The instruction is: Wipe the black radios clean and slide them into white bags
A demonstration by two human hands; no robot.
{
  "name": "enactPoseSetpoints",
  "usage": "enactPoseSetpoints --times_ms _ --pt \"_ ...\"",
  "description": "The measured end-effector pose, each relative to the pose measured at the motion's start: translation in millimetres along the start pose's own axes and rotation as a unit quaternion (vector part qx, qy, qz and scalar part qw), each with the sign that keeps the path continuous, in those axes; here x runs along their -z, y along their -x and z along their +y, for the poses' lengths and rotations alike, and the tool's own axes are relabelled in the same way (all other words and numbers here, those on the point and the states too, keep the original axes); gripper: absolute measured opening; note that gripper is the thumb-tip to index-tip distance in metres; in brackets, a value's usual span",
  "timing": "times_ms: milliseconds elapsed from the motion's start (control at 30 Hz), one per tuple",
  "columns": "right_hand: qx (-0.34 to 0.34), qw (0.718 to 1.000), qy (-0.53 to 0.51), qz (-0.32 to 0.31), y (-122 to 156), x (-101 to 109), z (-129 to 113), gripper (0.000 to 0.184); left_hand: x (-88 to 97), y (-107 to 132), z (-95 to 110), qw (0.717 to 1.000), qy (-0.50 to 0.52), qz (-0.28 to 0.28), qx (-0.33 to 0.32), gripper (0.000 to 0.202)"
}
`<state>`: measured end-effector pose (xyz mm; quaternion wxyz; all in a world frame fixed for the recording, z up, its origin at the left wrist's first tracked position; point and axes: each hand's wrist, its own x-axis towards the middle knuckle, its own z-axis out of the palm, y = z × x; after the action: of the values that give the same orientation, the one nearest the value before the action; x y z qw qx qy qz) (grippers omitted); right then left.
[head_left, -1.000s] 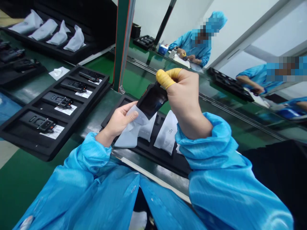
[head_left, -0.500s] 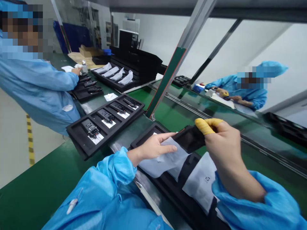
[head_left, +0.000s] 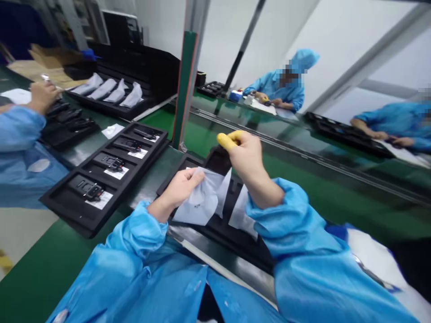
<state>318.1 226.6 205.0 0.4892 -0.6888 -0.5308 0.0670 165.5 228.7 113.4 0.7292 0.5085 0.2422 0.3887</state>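
Note:
My left hand (head_left: 182, 187) grips the mouth of a pale translucent bag (head_left: 201, 200) held over a black foam tray (head_left: 215, 226). My right hand (head_left: 244, 154), with yellow finger cots on thumb and forefinger, pinches a black handheld device (head_left: 219, 160) whose lower end sits in the bag's opening. Another bagged piece (head_left: 241, 214) lies in the tray just below my right wrist. Both arms wear blue sleeves.
A black tray (head_left: 54, 202) with several black devices on white cards lies to the left. Further back, a tray (head_left: 101, 104) holds several bagged units. A green post (head_left: 184, 85) stands behind. A co-worker's sleeve (head_left: 20, 148) is at far left; other people sit across the green belt.
The camera swung back toward the right and down. My right hand has tipped the black device more upright and lowered it further into the bag's mouth.

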Motion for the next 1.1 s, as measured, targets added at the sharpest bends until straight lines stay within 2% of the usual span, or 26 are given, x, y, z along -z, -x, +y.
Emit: enactPoseSetpoints --times_ms 167,233,300,400,500,633,767,900,1000,1033,1100 --pt "-0.031 0.999 -0.026 -0.008 7.8 -10.8 2.8 0.03 -2.7 -5.7 -9.1 0.998 -0.019 0.04 -0.039 0.052" --pt "-0.023 0.998 -0.051 0.001 9.6 -10.5 3.0 0.027 -2.6 -6.0 -7.2 0.998 0.001 0.031 -0.05 0.053" --pt "-0.012 0.996 -0.083 0.024 9.1 -8.8 3.3 0.025 -0.3 -5.3 -4.1 0.999 0.033 0.009 -0.032 0.059" --pt "-0.001 0.991 -0.125 0.055 5.6 -8.0 4.6 0.026 5.5 -3.8 -2.2 0.999 0.045 0.001 0.023 0.058" --pt "-0.016 0.988 -0.15 0.044 3.5 -12.3 7.4 0.031 7.9 -3.6 -5.2 0.999 0.035 0.015 0.03 0.053" --pt "-0.044 0.987 -0.155 0.019 8.2 -22.3 11.8 0.035 4.2 -5.3 -10.6 0.997 0.009 0.065 -0.027 0.056" --pt "-0.026 0.99 -0.136 0.003 16.6 -30.1 15.6 0.033 2.0 -9.6 -10.6 0.98 -0.1 0.125 -0.118 0.052" --pt "-0.027 0.99 -0.136 0.009 15.6 -31.4 21.7 0.035 2.2 -17.1 -6.7 0.963 -0.161 0.141 -0.165 0.045" --pt "-0.02 0.985 -0.164 0.04 6.4 -26.5 26.4 0.037 3.9 -19.7 -2.4 0.975 -0.095 0.143 -0.143 0.054" --pt "-0.02 0.983 -0.175 0.05 2.7 -24.1 27.3 0.036 5.4 -19.2 -0.6 0.982 -0.065 0.131 -0.12 0.061" --pt "-0.032 0.978 -0.198 0.063 -3.8 -19.4 27.8 0.034 10.3 -16.3 3.3 0.997 -0.023 0.068 -0.04 0.067"
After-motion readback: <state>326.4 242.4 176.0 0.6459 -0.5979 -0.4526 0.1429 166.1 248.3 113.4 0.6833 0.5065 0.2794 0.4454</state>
